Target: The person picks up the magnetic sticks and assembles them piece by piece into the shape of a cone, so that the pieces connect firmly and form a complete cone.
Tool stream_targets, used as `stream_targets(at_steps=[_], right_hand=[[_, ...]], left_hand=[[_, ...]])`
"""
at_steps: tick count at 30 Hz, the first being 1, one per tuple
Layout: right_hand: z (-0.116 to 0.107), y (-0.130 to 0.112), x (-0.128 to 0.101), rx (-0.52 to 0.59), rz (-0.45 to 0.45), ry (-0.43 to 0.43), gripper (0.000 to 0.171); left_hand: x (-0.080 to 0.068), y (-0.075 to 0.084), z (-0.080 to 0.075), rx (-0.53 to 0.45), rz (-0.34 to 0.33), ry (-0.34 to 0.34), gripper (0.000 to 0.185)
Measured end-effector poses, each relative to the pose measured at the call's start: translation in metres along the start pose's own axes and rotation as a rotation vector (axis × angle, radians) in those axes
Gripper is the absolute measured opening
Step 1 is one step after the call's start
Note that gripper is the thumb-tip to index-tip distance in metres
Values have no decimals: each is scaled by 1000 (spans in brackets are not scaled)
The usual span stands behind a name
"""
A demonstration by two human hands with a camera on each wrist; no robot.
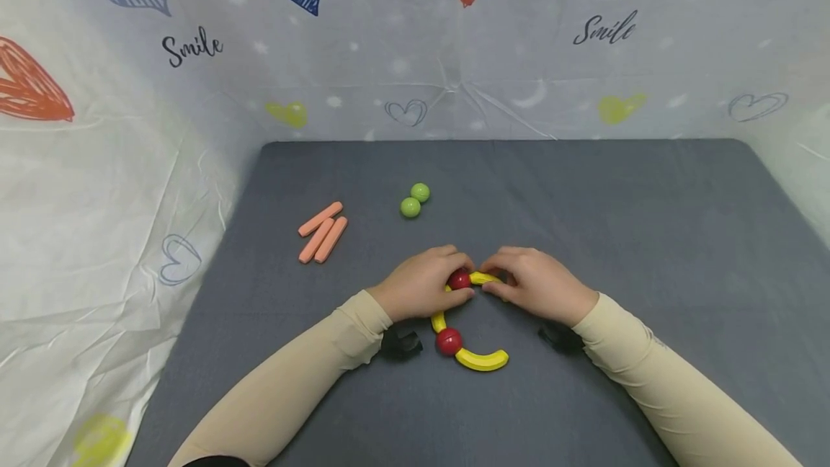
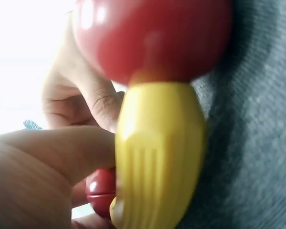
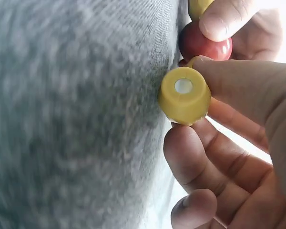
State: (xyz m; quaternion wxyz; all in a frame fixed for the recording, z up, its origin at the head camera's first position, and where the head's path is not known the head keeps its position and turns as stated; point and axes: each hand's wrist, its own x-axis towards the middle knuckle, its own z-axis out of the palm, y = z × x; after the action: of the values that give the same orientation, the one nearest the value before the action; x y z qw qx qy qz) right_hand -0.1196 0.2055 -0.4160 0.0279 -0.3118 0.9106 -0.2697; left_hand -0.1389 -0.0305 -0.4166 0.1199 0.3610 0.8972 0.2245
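Note:
My left hand [image 1: 424,284] grips a red ball [image 1: 460,279] between thumb and fingers. My right hand [image 1: 545,284] pinches a yellow curved stick [image 1: 483,278] whose end touches that ball; its free end shows a pale round spot in the right wrist view. A second yellow curved stick [image 1: 439,322], partly hidden under my left hand, runs down to another red ball [image 1: 449,341]. From this lower ball a third yellow curved stick [image 1: 483,361] reaches right along the cloth. The lower ball and second stick [image 2: 157,152] loom large in the left wrist view.
Three orange straight sticks [image 1: 331,239] lie on the grey cloth [image 1: 583,207] at the back left. Two green balls [image 1: 411,207] rest together farther back, beyond my hands. A white curtain [image 1: 506,56] with hearts stands behind the table.

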Motion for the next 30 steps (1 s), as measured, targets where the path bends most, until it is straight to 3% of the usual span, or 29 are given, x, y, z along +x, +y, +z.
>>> stream_targets(at_steps=[10, 16, 24, 30], right_hand=[[3, -7, 11, 110, -35, -35, 19], [-9, -3, 20, 100, -14, -12, 20], [-26, -7, 74, 69, -41, -52, 22], [-25, -13, 117, 41, -79, -101, 20]], left_hand=[[-7, -2, -1, 39, -30, 67, 16], [-12, -5, -10, 30, -137, 71, 14], [-16, -13, -22, -71, -270, 23, 20], [-21, -15, -25, -83, -318, -15, 21]])
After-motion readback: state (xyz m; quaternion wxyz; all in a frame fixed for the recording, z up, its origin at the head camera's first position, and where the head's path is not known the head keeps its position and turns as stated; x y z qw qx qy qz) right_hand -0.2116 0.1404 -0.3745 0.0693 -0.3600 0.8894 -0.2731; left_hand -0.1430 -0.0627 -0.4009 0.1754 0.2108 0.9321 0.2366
